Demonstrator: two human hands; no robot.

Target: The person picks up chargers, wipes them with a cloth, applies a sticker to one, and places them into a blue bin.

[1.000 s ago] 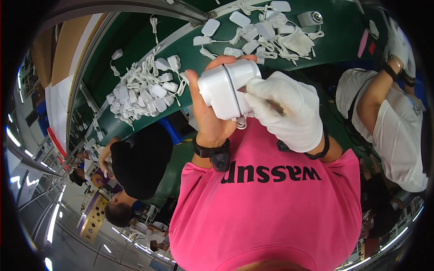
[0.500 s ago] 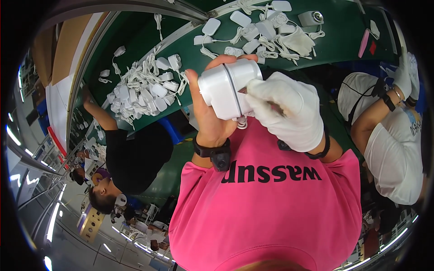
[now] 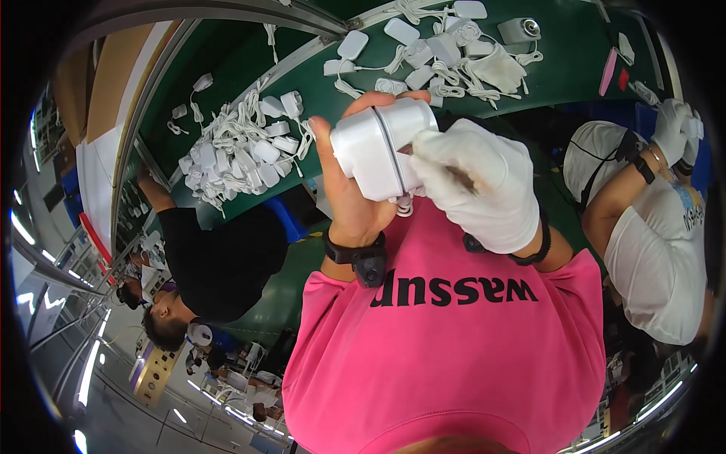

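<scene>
My bare left hand (image 3: 355, 200) is wrapped round a white power adapter (image 3: 370, 155), fingers behind it and thumb at its left side. A grey seam runs across the adapter's glossy body, and a bit of coiled white cable (image 3: 404, 205) hangs below it. My right hand (image 3: 484, 181), in a white glove with a dirty patch, is closed with its fingertips pinched against the adapter's right side. Whatever sits in that pinch is too hidden to name; a small brownish patch shows beside the fingertips.
White adapters with bundled cables (image 3: 238, 155) lie heaped on the green bench (image 3: 333, 140) at the left. More adapters (image 3: 442, 49) and a white cloth item (image 3: 495, 69) lie beyond my hands. A metal rail (image 3: 291, 17) crosses above. Co-workers sit on both sides.
My hands and the adapter have hardly moved. The co-worker at the right has brought gloved hands lower, holding a white piece. The co-worker at the left has shifted slightly left.
</scene>
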